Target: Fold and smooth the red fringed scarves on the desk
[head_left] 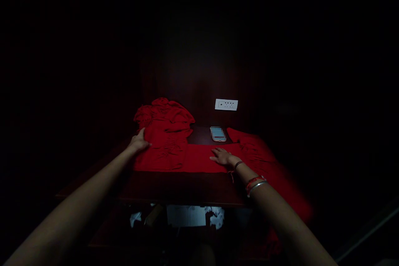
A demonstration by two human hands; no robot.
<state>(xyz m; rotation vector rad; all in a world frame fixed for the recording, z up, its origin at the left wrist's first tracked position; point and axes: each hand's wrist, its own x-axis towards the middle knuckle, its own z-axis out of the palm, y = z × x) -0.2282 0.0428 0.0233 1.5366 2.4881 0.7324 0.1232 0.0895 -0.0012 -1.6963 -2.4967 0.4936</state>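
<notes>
Dim indoor room, looks like a home from where I'm standing, though too dark to be sure. Dark table (174, 187) up against a dark wall (193, 79), white socket plate (226, 104) just above it. Phone (218, 134) lying there, red cloth (199, 158) spread flat and heaped up, white papers (186, 216) in the space below. Ordinary household-type stuff, everything in shadow.
</notes>
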